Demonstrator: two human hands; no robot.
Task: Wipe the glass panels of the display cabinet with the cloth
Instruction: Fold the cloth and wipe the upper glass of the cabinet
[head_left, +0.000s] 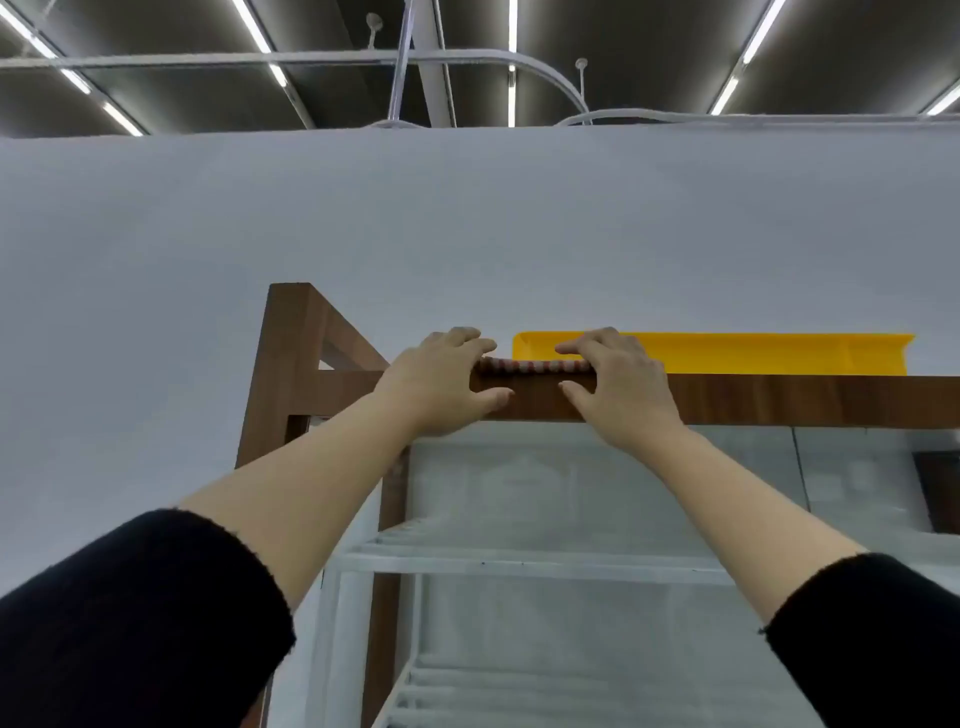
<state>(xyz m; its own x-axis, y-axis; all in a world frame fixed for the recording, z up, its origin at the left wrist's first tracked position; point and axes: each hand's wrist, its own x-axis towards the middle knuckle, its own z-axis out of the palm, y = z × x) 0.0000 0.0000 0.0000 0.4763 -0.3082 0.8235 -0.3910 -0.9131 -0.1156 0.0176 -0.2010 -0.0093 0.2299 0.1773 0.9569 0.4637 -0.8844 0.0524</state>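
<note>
Step in hand looks like cloth pickup or put-down, not wiping. A striped pink-and-white folded cloth (524, 365) lies along the top edge of the brown wooden glass-fronted display cabinet (779, 397), centre of frame. The left hand (441, 382) and right hand (613, 387) are laid over its two ends, fingers curled over the top and thumbs against the wooden front rail; a firm grip cannot be confirmed. The glass panels (597, 493) sit below, untouched. Next move, as judged: cloth brought down onto the glass. A yellow plastic tray (727, 353) sits on the cabinet top, right of centre; its contents are hidden from view.
</note>
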